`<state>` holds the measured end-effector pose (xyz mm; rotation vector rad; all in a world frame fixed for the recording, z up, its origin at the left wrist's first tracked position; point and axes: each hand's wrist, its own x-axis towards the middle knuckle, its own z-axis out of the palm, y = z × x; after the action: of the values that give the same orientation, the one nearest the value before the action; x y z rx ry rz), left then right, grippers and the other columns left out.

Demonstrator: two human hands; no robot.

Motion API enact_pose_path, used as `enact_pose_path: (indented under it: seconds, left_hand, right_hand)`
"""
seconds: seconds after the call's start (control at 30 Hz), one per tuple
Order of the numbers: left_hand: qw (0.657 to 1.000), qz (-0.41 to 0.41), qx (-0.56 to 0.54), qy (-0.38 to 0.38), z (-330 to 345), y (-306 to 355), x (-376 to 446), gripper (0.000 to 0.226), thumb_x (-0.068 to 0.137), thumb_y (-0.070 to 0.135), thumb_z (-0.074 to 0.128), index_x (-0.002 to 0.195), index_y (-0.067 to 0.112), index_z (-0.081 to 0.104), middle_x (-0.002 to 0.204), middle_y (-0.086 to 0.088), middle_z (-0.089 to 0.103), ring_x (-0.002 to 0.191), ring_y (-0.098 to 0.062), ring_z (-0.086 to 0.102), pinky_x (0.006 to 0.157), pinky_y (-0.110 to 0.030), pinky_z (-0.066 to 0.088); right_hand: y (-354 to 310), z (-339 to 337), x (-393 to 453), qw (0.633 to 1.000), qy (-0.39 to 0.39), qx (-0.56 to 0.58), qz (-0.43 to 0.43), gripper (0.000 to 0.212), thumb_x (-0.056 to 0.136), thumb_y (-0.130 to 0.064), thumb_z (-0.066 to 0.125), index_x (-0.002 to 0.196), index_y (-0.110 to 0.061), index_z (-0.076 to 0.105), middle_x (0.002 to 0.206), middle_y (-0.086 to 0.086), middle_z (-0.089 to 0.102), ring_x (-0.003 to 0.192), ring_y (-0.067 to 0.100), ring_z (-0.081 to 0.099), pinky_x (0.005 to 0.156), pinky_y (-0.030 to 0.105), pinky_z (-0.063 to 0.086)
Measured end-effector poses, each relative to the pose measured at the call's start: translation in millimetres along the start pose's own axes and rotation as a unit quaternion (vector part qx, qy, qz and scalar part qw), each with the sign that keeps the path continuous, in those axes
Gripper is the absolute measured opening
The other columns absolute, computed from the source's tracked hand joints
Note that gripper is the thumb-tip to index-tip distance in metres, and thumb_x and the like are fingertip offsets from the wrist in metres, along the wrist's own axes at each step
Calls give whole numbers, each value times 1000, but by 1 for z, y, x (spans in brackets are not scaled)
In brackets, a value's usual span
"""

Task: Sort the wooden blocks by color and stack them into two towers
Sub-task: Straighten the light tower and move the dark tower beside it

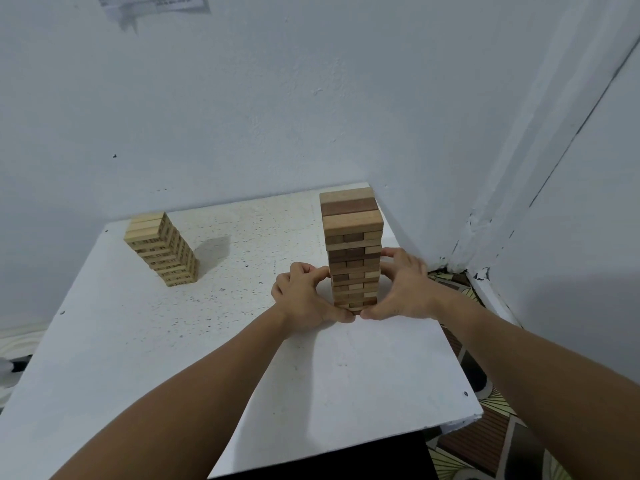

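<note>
A white table point(145, 358) stands in a corner of pale walls point(277, 98); patterned floor point(485, 441) shows at right. The brown tower point(353, 251) is near the right edge, the pale tower point(161, 249) far left. The left hand point(304, 299) and the right hand point(403, 289) grip the brown tower's base with curled fingers. A paper point(156, 3) above is cut off.

A white table point(173, 341), its top speckled with small dark marks, stood pushed into the corner of pale blue walls point(311, 98). A sheet of paper point(152, 3) hung high on the back wall, its print too blurred to read. Patterned floor tiles point(485, 455) showed to the table's right.
</note>
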<state>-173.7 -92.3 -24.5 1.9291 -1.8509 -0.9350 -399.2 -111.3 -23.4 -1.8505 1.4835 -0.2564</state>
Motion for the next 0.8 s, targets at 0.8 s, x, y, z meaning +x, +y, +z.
enact_pose_path:
  seconds: [0.8]
  left_hand:
    - [1000,-17,1,13,-52,-43,34,68,51,60,92,111,62,60,120,13,32,118,-20,22,117,-43,26]
  right_hand:
    - [-50,18,64,999,3,-6,-41,65,64,-48,90,117,-57,54,148,-19,19,127,-7,9,126,54,5]
